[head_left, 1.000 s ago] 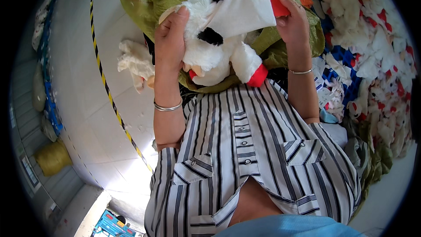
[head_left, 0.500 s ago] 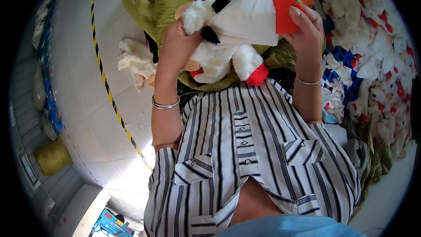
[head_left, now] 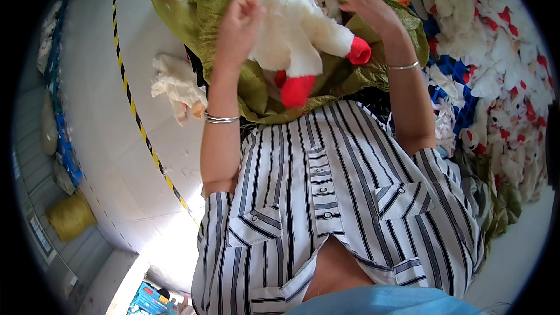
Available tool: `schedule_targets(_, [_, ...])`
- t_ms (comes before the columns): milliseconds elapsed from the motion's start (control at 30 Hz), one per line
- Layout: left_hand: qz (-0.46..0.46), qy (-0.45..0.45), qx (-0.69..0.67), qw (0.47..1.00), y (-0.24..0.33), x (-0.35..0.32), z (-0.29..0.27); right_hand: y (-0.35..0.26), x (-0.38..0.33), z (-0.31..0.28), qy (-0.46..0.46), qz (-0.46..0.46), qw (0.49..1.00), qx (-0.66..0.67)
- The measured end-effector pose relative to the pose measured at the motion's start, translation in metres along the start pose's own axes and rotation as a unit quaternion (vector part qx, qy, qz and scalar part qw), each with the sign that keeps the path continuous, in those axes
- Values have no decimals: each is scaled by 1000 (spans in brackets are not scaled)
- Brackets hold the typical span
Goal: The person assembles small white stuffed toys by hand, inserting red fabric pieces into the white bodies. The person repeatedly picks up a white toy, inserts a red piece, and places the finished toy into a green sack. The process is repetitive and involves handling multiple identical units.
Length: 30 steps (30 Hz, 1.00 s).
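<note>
A floppy cream-white plush toy skin (head_left: 286, 35) with red foot ends lies over the olive-green sack (head_left: 186, 0) in front of my body. My left hand (head_left: 236, 29) is beside the toy's left edge, its curled fingers blurred by motion; whether they touch or grip the fur is unclear. Off to the toy's right, my right hand (head_left: 364, 6) hovers over the sack with its fingers stretched out and nothing in them. Other white and red plush pieces show partly behind the toy.
A large heap of white plush pieces with red parts (head_left: 501, 76) fills the right side, near blue mesh (head_left: 452, 76). Another cream plush piece (head_left: 175, 84) lies on the floor at left, by a black-and-yellow striped line (head_left: 135, 111). Farther left sits a yellow roll (head_left: 71, 214).
The plush toy has left my right hand and dropped onto the sack, its red feet now hanging toward me. My right hand has lifted away and opened; my left moved slightly up.
</note>
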<state>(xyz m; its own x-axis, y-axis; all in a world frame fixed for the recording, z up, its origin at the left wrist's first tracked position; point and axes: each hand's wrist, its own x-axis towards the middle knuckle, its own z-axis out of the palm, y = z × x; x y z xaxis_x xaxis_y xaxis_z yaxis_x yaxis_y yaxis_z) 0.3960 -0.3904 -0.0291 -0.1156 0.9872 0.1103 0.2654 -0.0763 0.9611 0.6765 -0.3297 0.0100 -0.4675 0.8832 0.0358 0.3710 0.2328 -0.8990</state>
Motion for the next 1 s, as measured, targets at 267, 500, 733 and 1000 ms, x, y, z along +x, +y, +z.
schedule_targets(267, [-89, 4, -16, 996, -38, -82, 5, 46, -61, 19, -84, 82, 993, -31])
schedule_targets(500, [-203, -108, 74, 970, -63, -138, 6, 19, -69, 17, -127, 112, 969, -179])
schedule_targets(733, [-213, 15, -102, 972, -72, -133, -21, 22, -61, -4, 49, 36, 998, 0])
schedule_targets(1000, [-221, 154, -293, 917, -55, -126, -27, 6, -59, -10, 226, -7, 970, 84])
